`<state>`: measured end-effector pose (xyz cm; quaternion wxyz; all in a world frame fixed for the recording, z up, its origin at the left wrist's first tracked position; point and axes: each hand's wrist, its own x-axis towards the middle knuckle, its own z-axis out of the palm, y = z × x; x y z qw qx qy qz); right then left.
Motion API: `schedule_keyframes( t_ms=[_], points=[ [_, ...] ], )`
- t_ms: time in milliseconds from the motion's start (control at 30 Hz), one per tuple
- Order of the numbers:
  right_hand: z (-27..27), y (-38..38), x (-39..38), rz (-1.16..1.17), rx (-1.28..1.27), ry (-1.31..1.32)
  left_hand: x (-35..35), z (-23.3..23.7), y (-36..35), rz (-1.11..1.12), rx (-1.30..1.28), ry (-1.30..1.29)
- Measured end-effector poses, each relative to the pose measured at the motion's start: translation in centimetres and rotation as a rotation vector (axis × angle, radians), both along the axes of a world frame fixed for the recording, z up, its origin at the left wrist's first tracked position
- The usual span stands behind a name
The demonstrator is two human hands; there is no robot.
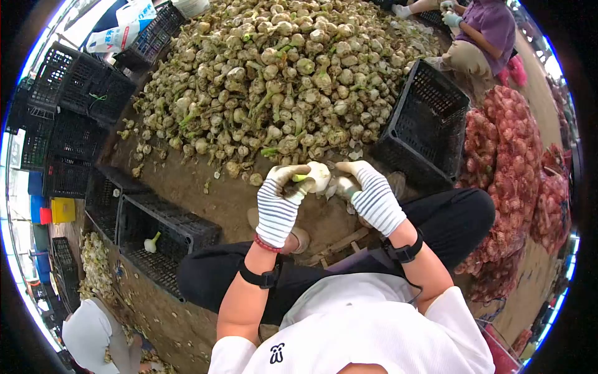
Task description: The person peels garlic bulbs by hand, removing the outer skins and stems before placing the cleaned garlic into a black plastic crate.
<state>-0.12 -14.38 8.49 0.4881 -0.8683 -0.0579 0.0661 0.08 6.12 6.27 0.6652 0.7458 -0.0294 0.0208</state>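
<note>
**Garlic bulb held between two gloved hands**

The left hand (pixel 277 206), in a striped glove, is closed around a garlic bulb (pixel 319 176), with thumb and fingers pinching it near the short green stem stub. The bulb sits up in front of the person's chest, above the knees and just short of the big pile. The right hand (pixel 374 196), gloved the same way, has its fingers curled against the bulb's right side. Something pale shows under those fingers (too small to make out), so I cannot tell whether this hand is really gripping or only pressing. Each wrist carries a black strap (pixel 405 252), and the left also has a red bracelet (pixel 266 244).

The person sits on bare ground in black trousers (pixel 461 218) and a white shirt (pixel 374 324). Straight ahead lies the pile of garlic (pixel 286 81), many bulbs with green stalks. A black crate (pixel 423 124) stands tilted at the pile's right edge. Another black crate (pixel 180 227) lies beside the left knee, with a single bulb (pixel 151 243) inside. Red mesh sacks (pixel 511 168) full of bulbs are heaped on the right. More crates are stacked (pixel 68 112) on the far left. A second person (pixel 486 31) sits beyond the pile, and a third (pixel 93 336) is at the lower left.
</note>
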Motion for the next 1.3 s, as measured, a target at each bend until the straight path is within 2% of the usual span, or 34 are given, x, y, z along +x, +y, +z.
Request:
schedule_keyframes(
  t_ms=[33,67,100,167,233,300,333,433,500,533,667,700,767,833,867,900,933,1033,1100,1167,1200,1233,1267,1300],
  points=[
    [2.3,1.0,0.2,-0.035,0.074,0.132,0.1,-0.6,-0.2,0.001,0.079,-0.165],
    [1.2,1.5,0.2,-0.040,-0.066,-0.162,-0.1,0.1,-0.5,-0.019,0.126,-0.221],
    [1.0,1.4,0.3,-0.043,-0.067,-0.162,-0.2,0.9,-0.6,-0.038,0.174,-0.275],
    [0.8,1.4,0.6,-0.057,-0.076,0.015,-0.2,1.1,-0.7,-0.028,0.200,-0.274],
    [0.2,1.2,0.3,-0.027,-0.077,-0.049,-0.4,1.0,-0.7,-0.031,0.229,-0.229],
    [-0.2,1.7,-0.5,-0.025,-0.239,-0.289,-0.5,1.3,-1.1,-0.015,0.268,-0.251],
    [0.7,2.1,-0.9,-0.034,-0.325,-0.267,-0.5,1.3,-1.3,-0.029,0.267,-0.283],
    [-0.4,1.3,-0.4,-0.003,-0.335,-0.272,-0.5,1.6,-0.9,-0.083,0.239,-0.242],
    [-0.1,0.9,0.1,0.000,-0.260,-0.297,-0.3,1.1,-0.2,-0.124,0.292,-0.326],
    [-0.1,0.4,0.6,-0.008,-0.225,-0.298,-0.2,0.7,0.2,-0.135,0.179,-0.264],
    [-1.7,-1.6,2.7,-0.071,-0.151,-0.279,-0.3,0.3,1.3,-0.142,0.115,-0.213],
    [-2.7,-2.1,3.1,-0.075,-0.142,-0.287,-0.5,-0.2,1.6,-0.141,0.015,-0.152],
    [-5.1,-3.1,3.6,-0.088,-0.198,-0.206,-0.6,-0.7,2.0,-0.134,-0.079,-0.093],
    [-6.4,-3.8,3.3,0.001,-0.322,-0.079,-0.6,-0.9,2.3,-0.113,-0.201,-0.052],
    [-6.6,-3.5,2.4,0.014,-0.287,-0.102,-0.7,-0.6,2.4,-0.094,-0.262,-0.014],
    [-6.1,-3.0,1.7,0.028,-0.252,-0.123,-0.6,-0.7,2.5,-0.083,-0.261,-0.014],
    [-3.1,-1.7,1.7,0.078,-0.306,-0.009,-0.6,-0.8,2.5,-0.042,-0.249,0.005],
    [0.0,1.2,0.2,0.076,-0.058,-0.186,-0.9,-1.0,2.3,0.018,-0.170,0.060],
    [1.8,3.5,-0.2,0.010,-0.040,-0.041,-0.9,-1.5,1.7,0.052,-0.112,-0.040],
    [-0.4,4.6,-0.1,-0.071,-0.031,0.063,-1.0,-1.0,1.9,0.036,-0.040,-0.092],
    [-1.9,4.6,0.4,-0.067,0.072,0.102,-1.2,-0.7,2.3,0.074,-0.028,-0.032],
    [-2.6,4.7,1.0,-0.059,0.174,0.141,-1.2,-0.3,3.0,0.115,-0.017,0.028],
    [-2.7,4.5,1.7,-0.104,0.284,0.340,-1.0,0.2,4.4,0.179,-0.032,0.089],
    [-3.5,3.8,2.6,-0.135,0.290,0.429,-0.9,0.5,6.0,0.329,0.002,0.005]
  ],
)
